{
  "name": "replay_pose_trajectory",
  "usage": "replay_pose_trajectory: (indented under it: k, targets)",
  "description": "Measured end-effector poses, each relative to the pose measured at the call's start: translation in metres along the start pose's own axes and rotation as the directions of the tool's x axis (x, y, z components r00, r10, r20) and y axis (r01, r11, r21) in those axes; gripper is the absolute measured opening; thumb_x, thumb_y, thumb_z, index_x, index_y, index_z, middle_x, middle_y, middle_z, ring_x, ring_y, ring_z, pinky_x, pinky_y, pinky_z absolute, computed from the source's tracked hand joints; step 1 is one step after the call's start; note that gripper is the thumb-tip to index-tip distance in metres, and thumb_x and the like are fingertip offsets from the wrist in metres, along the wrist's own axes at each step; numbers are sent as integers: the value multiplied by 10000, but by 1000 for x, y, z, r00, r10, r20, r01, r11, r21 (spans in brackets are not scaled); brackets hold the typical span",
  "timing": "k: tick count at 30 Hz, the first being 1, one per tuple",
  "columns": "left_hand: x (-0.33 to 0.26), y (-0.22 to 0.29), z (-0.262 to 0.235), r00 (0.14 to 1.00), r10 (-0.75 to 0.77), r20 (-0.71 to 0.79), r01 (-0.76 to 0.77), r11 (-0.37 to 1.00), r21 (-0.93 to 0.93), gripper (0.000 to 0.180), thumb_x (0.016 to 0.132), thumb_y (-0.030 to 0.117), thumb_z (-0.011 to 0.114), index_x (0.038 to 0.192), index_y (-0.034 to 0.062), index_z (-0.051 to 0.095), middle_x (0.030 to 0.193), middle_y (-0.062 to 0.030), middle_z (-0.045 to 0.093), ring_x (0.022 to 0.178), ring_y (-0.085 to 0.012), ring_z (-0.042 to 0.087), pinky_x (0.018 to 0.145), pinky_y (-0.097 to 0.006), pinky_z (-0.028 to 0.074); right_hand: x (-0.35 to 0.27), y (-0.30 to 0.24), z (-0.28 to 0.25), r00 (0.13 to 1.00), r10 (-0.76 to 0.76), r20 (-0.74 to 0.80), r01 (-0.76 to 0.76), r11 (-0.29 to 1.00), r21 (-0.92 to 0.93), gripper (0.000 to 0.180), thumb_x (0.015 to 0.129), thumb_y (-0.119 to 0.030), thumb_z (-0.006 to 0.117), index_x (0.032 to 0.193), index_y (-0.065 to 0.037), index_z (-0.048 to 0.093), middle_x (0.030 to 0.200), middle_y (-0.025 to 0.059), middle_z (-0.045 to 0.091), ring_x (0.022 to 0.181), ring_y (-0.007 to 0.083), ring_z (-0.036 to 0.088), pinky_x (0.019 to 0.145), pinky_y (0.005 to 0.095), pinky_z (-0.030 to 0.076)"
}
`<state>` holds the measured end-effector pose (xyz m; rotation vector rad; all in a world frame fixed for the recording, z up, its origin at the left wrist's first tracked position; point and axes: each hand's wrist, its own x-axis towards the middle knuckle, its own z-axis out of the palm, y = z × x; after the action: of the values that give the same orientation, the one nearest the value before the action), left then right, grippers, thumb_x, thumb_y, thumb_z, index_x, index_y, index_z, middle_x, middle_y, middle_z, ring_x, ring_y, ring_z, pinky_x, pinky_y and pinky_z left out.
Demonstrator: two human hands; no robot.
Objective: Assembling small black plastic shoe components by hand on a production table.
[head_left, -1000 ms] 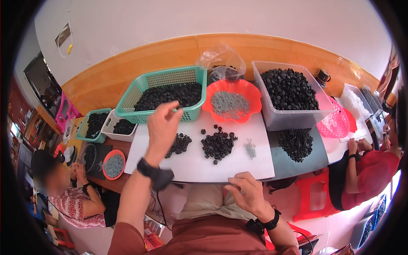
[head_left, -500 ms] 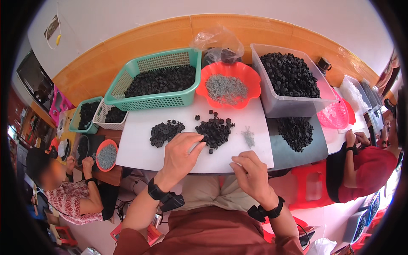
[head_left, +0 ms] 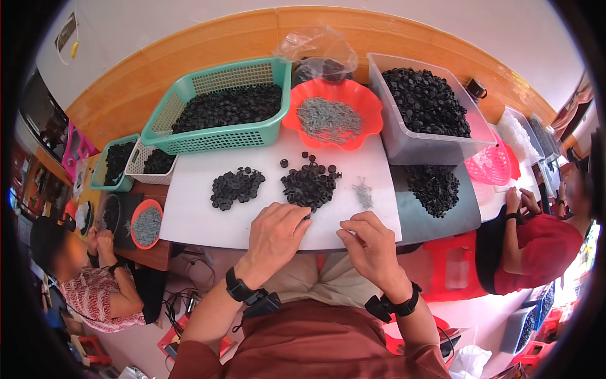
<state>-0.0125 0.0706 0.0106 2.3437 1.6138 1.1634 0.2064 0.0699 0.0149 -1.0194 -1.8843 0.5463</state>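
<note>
My left hand [head_left: 276, 239] is at the near side of the white tabletop [head_left: 189, 222], its thumb and forefinger closed at a small black round part [head_left: 308, 215]. Just beyond its fingertips lies a loose pile of black parts [head_left: 310, 183]. A second black pile [head_left: 237, 188] is to the left. My right hand [head_left: 371, 247] hovers over the table's front edge with thumb and forefinger pinched. Whatever it holds, if anything, is too small to make out. Beyond it is a little heap of thin grey metal screws [head_left: 363, 192].
Along the back stand a green basket [head_left: 221, 140] of black parts, a red scalloped bowl [head_left: 372, 123] of screws and a clear bin [head_left: 435, 146] of black parts. More black parts [head_left: 434, 189] lie on a dark board at right. One person [head_left: 101, 278] works at left, another [head_left: 536, 243] at right.
My left hand has turned downward, and its fingers have come to the single black part near the front. My right hand has stayed nearly in place, its fingers pinched closer together.
</note>
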Motion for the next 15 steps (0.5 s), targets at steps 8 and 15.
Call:
replay_pose_trajectory:
  k: [8,15]
  targets:
    - [-5,4,-3,1000,-4,-21,1,990,-141,210,822,33,771,1032,32,761,956,-117,728,858,-302,686,738,-386,558,1,9,-24,998,36,-54,-38,998,-40,148,872,-13,767,1012,-32,723,950,100,673,628,202,628,574,314,513]
    - [-5,14,-4,999,16,-29,-22,977,-213,216,846,-32,732,1052,25,757,944,-109,695,813,-279,673,699,-352,546,16,32,-45,995,37,-97,-58,971,-232,169,870,-23,734,1037,-36,711,992,120,669,689,302,660,603,377,526]
